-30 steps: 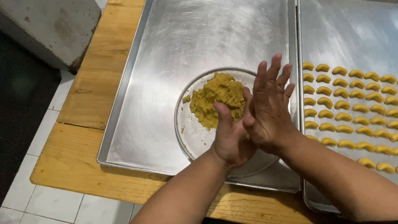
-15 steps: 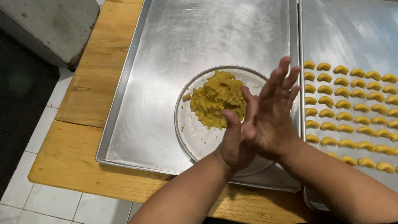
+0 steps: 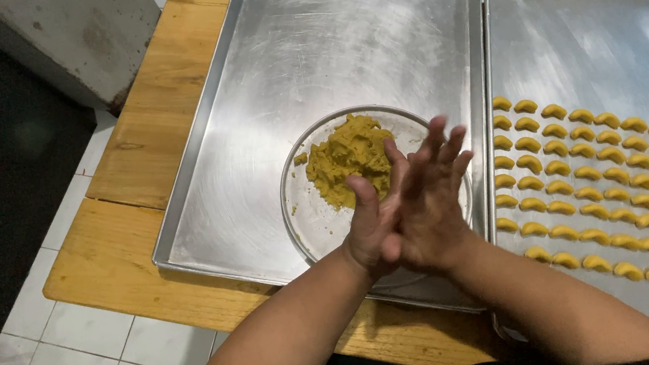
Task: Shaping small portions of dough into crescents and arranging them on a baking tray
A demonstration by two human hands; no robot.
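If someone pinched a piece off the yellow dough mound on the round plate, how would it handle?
The dough mound looks craggy and crumbly, so it would probably tear off softly rather than stretch. Crumbs on the round plate hint that it sheds bits. The shaped pieces keep their curves, so it likely holds form.

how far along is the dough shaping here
Done: several rows of small curved dough pieces lie on the right tray. In hand: the left hand and right hand are pressed palm to palm; whatever is between them is hidden. Left: a lump of dough sits on the round plate in the left tray.
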